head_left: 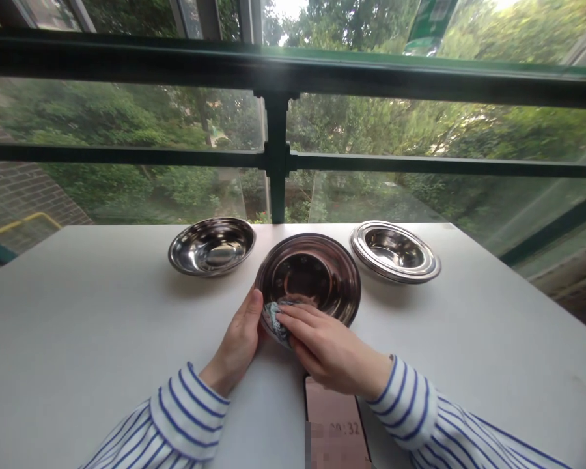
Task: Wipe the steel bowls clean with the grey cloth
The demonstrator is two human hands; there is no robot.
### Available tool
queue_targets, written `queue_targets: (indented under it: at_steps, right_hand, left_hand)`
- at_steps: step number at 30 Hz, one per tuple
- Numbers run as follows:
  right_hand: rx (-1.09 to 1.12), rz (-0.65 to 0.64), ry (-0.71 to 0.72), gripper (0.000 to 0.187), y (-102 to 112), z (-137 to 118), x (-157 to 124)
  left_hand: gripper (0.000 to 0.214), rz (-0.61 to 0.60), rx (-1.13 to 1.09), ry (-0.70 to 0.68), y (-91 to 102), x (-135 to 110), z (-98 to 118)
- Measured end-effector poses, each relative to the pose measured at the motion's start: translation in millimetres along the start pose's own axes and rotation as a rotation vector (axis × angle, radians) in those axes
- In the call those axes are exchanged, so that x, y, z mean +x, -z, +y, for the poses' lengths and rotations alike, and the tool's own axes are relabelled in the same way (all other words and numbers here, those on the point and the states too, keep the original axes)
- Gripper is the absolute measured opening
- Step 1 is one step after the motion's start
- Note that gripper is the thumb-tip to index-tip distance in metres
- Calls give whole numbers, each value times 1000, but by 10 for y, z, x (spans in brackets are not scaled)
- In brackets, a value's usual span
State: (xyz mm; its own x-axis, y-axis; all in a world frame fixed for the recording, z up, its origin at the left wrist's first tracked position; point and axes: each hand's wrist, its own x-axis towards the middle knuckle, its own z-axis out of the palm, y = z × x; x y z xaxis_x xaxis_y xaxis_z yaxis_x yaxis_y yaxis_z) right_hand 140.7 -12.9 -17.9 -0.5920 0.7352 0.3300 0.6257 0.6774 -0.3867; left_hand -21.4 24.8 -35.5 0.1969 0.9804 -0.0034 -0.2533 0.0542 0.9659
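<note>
A shiny steel bowl [339,270] is tilted toward me at the middle of the table. My left hand [239,339] grips its left rim, thumb along the edge and the other fingers hidden behind it. In my right hand [329,348] a crumpled, patterned grey-blue cloth [275,320] is pressed against the lower left rim and inner wall of this bowl. The right fingers are bent over the cloth and cover part of it.
Another steel bowl [212,247] rests at the back left. At the back right sit stacked steel bowls [395,253] with wide rims. A phone [332,417] lies near me, below my right hand. Beyond the white table [102,339] runs a dark green railing [276,143] with glass.
</note>
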Motion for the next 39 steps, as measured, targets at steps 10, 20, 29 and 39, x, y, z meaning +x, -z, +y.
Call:
queue_targets:
  at_steps: [10,20,29,39]
  right_hand:
    - [-196,-162,-162,20,271,58,-86]
    - [-34,-107,-36,33,91,2,7]
    - [-298,-204,-227,15,308,13,-92]
    - [-115,-56,-88,30,32,-71,-12]
  left_hand:
    - [50,-37,-48,30,26,17,2]
    - [48,-48,3,-23,49,27,-57]
    - [48,-19,78,-72,11,39,-22]
    - [50,-24,60,-63,44,42,-47]
